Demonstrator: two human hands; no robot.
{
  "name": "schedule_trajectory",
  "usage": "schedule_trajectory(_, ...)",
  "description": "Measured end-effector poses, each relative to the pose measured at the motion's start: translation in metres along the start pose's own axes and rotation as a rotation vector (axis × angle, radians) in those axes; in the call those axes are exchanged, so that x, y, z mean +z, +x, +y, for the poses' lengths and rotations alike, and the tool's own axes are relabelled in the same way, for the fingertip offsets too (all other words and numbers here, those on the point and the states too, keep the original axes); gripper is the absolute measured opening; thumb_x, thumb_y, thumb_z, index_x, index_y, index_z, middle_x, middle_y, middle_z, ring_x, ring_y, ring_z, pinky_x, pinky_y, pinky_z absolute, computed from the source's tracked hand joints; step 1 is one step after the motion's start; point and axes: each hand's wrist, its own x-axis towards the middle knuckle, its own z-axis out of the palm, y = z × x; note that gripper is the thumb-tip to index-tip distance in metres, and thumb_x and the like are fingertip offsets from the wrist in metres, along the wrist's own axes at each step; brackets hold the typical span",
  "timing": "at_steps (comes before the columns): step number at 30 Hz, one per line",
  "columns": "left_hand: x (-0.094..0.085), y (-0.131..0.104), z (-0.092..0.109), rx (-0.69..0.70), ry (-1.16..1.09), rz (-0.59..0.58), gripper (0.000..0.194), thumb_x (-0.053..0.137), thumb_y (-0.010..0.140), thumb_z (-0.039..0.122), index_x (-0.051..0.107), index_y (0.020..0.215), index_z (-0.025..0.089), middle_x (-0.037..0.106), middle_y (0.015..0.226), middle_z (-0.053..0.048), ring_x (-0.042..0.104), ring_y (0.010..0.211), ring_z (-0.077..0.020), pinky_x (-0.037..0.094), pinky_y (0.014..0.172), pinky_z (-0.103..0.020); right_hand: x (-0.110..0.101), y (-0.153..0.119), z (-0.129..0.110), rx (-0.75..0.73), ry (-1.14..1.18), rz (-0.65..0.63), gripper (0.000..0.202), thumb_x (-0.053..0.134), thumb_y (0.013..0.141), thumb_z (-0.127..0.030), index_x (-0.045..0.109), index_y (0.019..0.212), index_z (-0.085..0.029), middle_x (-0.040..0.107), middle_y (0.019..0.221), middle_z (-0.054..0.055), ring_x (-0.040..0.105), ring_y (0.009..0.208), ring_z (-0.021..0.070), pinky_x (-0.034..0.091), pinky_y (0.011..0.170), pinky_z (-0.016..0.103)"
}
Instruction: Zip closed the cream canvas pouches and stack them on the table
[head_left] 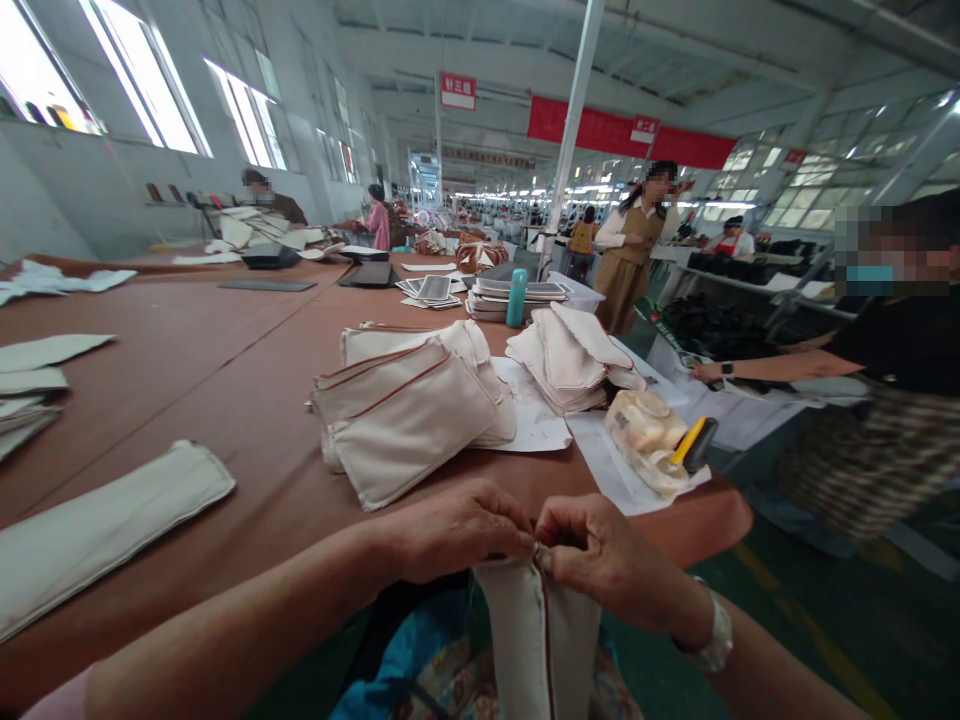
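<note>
A cream fabric piece with a brown seam hangs upright over my lap, just off the table's front edge. My left hand pinches its top edge from the left. From the right, my right hand grips the same edge close to the seam, fingers curled and thumb pressed in. The two hands nearly meet at the seam. Beyond them lies a stack of cream sewn fabric pieces with brown edging. A second pile of cream pieces rests to its right on white paper.
The brown-covered table spreads ahead and left. A lumpy beige block and a yellow-and-black tool sit near the right corner. A teal bottle stands behind the piles. A masked person works at the right.
</note>
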Motion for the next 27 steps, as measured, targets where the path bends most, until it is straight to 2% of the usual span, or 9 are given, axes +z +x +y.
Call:
schedule_trajectory(6, 0.0, 0.002, 0.0, 0.02, 0.031, -0.003, 0.024, 0.057, 0.081, 0.034, 0.064, 0.072, 0.013, 0.037, 0.062, 0.003, 0.028, 0.059, -0.0112, 0.024, 0.053, -0.025, -0.002, 0.0, 0.005, -0.026, 0.08, -0.036, 0.006, 0.057, 0.077, -0.021, 0.058, 0.075, -0.015, 0.05, 0.065, -0.003, 0.041, 0.062, 0.0122, 0.031, 0.054, 0.023)
schedule_trajectory(13, 0.001, 0.003, 0.0, 0.016, -0.005, -0.011, 0.022, 0.059, 0.079, 0.033, 0.061, 0.069, 0.013, 0.037, 0.062, 0.003, 0.029, 0.059, -0.011, 0.023, 0.053, -0.025, -0.002, 0.0, -0.004, -0.033, -0.05, -0.006, 0.005, 0.056, 0.076, -0.016, 0.056, 0.071, -0.016, 0.048, 0.061, -0.004, 0.04, 0.06, 0.0114, 0.029, 0.053, 0.023)
schedule_trajectory(21, 0.005, 0.001, 0.001, 0.017, -0.009, -0.003, 0.024, 0.058, 0.08, 0.036, 0.06, 0.07, 0.014, 0.04, 0.063, 0.003, 0.031, 0.058, -0.0104, 0.023, 0.052, -0.024, 0.0, -0.003, 0.0, -0.02, -0.091, 0.023, 0.009, 0.052, 0.074, -0.012, 0.054, 0.067, -0.016, 0.043, 0.058, -0.005, 0.036, 0.058, 0.0105, 0.025, 0.05, 0.023)
schedule_trajectory(27, 0.005, 0.003, -0.002, 0.013, 0.134, 0.027, 0.043, 0.062, 0.079, 0.054, 0.054, 0.065, 0.014, 0.033, 0.06, 0.005, 0.026, 0.056, -0.0095, 0.021, 0.049, -0.023, 0.003, -0.005, 0.005, -0.001, -0.104, 0.052, 0.011, 0.056, 0.076, -0.017, 0.054, 0.065, -0.016, 0.044, 0.056, -0.005, 0.035, 0.055, 0.0102, 0.025, 0.049, 0.023)
